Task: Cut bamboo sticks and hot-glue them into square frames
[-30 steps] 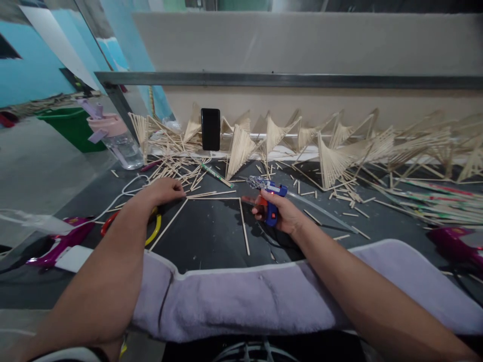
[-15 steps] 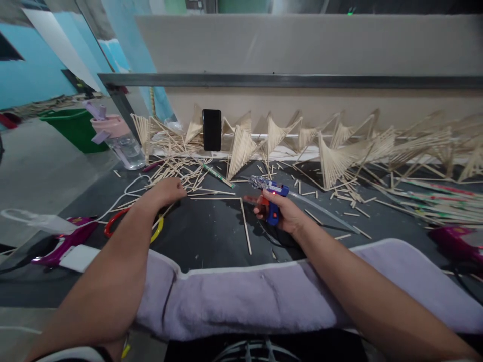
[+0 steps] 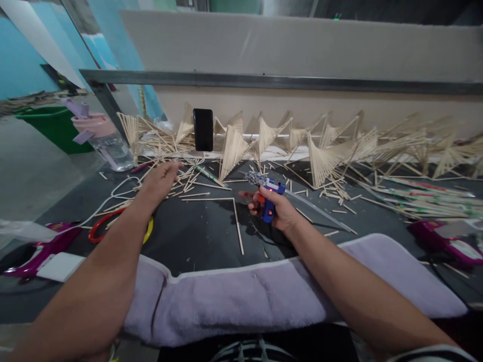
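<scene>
My right hand (image 3: 281,208) grips a blue glue gun (image 3: 268,206) with foil around its nozzle and a long clear glue stick (image 3: 320,205) out of its back. One finger stretches forward beside the orange trigger. My left hand (image 3: 160,180) is over the near edge of a pile of thin wooden sticks (image 3: 188,177); one finger reaches out to the right, while the other fingers are partly hidden. No stick shows clearly in it. Between the hands, two sticks (image 3: 237,226) lie on the dark tabletop (image 3: 199,231), their ends meeting at a corner.
Twisted stick structures (image 3: 234,148) stand along the back, near an upright black phone (image 3: 203,129). A water bottle (image 3: 107,143), scissors with red and yellow handles (image 3: 100,226) and a white cable (image 3: 113,198) are at left. Bundled sticks (image 3: 422,198) lie at right; a lilac cloth (image 3: 234,296) covers the front edge.
My left hand has moved slightly away from me over the stick pile, and a finger has stretched out from the fist. My right hand stays with the glue gun. The view has shifted slightly.
</scene>
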Demonstrator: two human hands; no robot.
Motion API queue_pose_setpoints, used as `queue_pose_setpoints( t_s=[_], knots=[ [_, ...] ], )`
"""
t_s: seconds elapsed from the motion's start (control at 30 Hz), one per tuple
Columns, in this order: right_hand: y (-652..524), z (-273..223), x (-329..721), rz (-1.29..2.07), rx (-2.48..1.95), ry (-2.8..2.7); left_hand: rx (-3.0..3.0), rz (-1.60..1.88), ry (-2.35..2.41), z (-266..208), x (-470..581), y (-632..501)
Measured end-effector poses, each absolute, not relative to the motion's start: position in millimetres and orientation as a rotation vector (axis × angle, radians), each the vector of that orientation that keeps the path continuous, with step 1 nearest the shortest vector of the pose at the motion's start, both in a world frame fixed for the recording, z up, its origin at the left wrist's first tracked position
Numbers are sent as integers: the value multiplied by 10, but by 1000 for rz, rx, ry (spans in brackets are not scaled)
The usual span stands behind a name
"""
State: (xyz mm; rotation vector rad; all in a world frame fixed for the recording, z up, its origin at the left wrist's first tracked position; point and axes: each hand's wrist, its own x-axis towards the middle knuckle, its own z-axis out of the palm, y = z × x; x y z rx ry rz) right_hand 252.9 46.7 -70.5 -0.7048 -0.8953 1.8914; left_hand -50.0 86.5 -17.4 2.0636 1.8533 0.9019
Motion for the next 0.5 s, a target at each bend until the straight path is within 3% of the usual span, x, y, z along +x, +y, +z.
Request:
queue_pose_setpoints(
  t_s=[0.37,0.5],
  knots=[
    [488,-760,2499,1901,-845,-868,2574,105,1614,-362,-409,887],
    [479,-765,2485,1922,-839,-869,2594,-35,1602,-382,-416,901]
  ],
)
